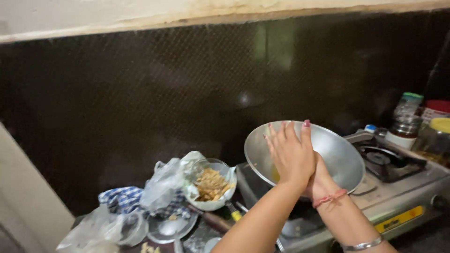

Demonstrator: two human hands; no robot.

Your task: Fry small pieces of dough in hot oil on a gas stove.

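A steel wok point(340, 157) sits tilted on the left burner of a gas stove point(408, 192), its hollow facing me, with a little yellowish residue near the bottom. My left hand point(291, 154) is raised in front of the wok's left half, fingers straight and slightly apart, its back toward me. My right hand point(318, 180) crosses beneath it; only its wrist, wearing a red thread, and the heel of the hand show, pressed against the left hand. What the right fingers do is hidden. Nothing is visible in the left hand.
Left of the stove stand a white bowl point(211, 187) of light brown pieces, crumpled plastic bags point(164, 180), a blue checked cloth point(119, 197) and a shallow steel plate point(171, 228). Several jars point(408, 115) crowd the right end behind the second burner point(379, 158). A dark wall rises behind.
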